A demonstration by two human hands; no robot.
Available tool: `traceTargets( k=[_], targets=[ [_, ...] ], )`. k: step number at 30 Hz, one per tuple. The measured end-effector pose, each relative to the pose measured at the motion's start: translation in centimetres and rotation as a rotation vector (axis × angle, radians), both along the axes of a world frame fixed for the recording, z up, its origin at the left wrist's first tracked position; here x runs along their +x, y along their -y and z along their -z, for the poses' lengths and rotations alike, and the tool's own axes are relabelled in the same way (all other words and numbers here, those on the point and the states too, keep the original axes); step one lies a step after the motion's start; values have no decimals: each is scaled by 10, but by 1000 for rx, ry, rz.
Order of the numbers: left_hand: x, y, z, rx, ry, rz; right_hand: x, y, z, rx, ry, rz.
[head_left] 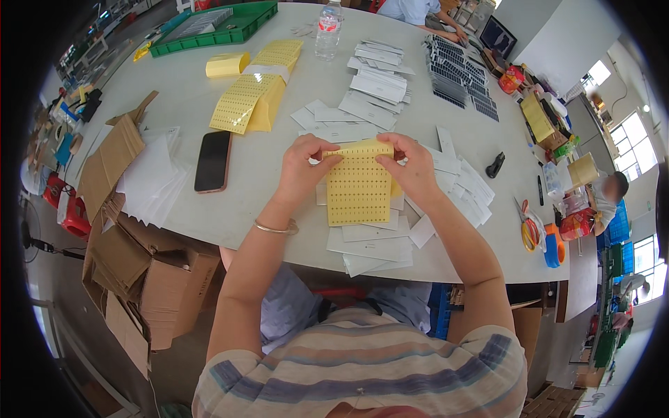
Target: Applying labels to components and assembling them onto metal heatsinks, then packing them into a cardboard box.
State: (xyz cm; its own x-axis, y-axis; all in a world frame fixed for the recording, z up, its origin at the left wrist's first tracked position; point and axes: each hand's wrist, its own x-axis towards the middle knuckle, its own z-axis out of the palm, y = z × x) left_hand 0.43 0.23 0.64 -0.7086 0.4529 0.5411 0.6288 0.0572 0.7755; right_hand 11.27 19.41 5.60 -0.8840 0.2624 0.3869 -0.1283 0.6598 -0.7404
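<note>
Between my two hands is a yellow label sheet [359, 189] with rows of small dark marks. My left hand [304, 166] pinches its upper left corner, and my right hand [412, 167] pinches the upper right corner. The sheet's top edge is bent over toward me, and its lower part hangs above white paper pieces [373, 249]. More white slips [456, 184] lie spread to the right of my right hand. Beyond my hands, stacks of white slips [378, 87] run toward the far side. What lies directly under the sheet is hidden.
Left of my hands lie a phone [212, 161] and a folded yellow label stack [247, 101]. A water bottle [329, 31], green tray [212, 31] and dark flat pieces [456, 70] stand farther off. Scissors [527, 233] and an orange tape dispenser [554, 245] are at the right edge.
</note>
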Motion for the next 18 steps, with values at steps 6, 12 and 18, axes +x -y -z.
traceTargets(
  k=[6,12,18],
  targets=[
    [21,-1,-26,248,62,124,15,-6,-31,300,-188,-63],
    [60,31,-72,354,575,427,41,0,-69,-587,110,-442],
    [82,43,-62,-298,34,176,50,17,-29,-623,369,-421]
  ],
)
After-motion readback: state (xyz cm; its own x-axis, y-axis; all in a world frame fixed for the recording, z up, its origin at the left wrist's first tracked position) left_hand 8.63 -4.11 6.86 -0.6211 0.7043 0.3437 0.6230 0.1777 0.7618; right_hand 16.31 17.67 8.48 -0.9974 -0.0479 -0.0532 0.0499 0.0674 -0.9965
